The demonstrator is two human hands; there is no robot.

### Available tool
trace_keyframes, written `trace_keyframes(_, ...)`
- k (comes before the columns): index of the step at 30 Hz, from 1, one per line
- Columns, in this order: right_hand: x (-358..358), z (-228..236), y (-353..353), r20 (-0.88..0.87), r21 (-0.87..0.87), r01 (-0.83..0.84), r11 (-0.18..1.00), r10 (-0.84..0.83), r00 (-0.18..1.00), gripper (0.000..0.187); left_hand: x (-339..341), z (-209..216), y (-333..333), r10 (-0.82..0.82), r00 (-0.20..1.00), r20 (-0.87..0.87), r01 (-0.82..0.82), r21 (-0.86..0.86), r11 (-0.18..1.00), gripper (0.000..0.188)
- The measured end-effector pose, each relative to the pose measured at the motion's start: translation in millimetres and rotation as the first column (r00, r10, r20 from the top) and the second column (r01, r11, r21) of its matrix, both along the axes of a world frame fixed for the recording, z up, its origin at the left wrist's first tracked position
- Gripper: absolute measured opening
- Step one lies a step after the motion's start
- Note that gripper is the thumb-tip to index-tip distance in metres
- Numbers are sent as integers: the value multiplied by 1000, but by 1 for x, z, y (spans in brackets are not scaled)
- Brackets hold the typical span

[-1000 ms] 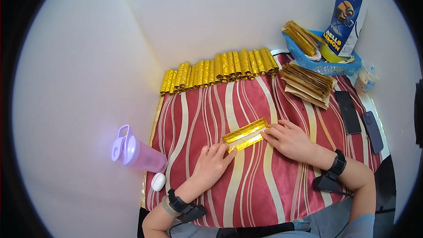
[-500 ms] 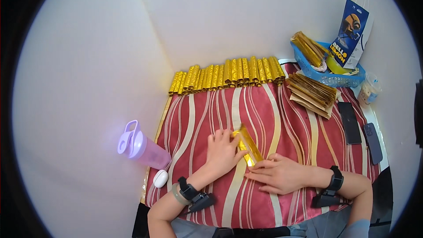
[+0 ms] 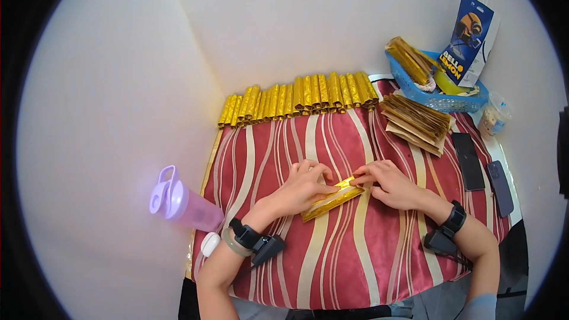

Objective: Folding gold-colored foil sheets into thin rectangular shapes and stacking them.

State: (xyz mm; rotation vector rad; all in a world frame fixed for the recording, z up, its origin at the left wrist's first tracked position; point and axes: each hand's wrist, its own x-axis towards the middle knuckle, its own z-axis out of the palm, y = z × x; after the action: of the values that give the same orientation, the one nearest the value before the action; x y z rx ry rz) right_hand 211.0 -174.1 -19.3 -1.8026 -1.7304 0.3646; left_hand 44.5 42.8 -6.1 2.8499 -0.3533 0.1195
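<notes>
A partly folded strip of gold foil paper lies slanted on the striped cloth, its right end farther from me. My left hand is closed on its far long edge, thumb along the middle and fingers curled behind. At the right end, my right hand pinches the foil between thumb and fingers. The undersides of the fingers are hidden. Beyond both hands, a row of rolled gold paper tubes is stacked against the wall.
A red striped cloth covers the table. Flat brown-gold paper sheets are piled before a blue basket holding a paper bag. Two phones and a plastic cup are at right; a purple bottle and white case at left.
The gold foil paper has turned, its right end now pointing away and to the right. My right hand has moved forward to that end; my left hand has shifted slightly along the far edge.
</notes>
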Motion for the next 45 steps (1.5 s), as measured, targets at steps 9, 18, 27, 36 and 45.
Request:
trace_keyframes(9, 0, -4, 3, 73, 13, 44, 999, -45, 996, 44, -43, -17, -7, 399, 901, -170, -426, -516, 743, 14)
trace_keyframes(18, 3, -12, 4, 151, 99, 11, 995, -26, 988, 19, -67, -18, -5, 384, 914, -128, -400, -430, 810, 12)
trace_keyframes(27, -1, -12, 7, 103, 146, 75, 987, -91, 991, 17, -71, -6, -10, 348, 931, -105, -361, -391, 847, 11)
trace_keyframes(36, -12, -12, 13, 60, 155, 198, 968, -209, 976, 10, -66, -26, -11, 500, 865, -47, -452, -507, 734, 7)
trace_keyframes(45, -18, -10, 18, 137, 214, 208, 954, -240, 961, 8, -64, -25, -18, 538, 843, -1, -496, -389, 776, 11)
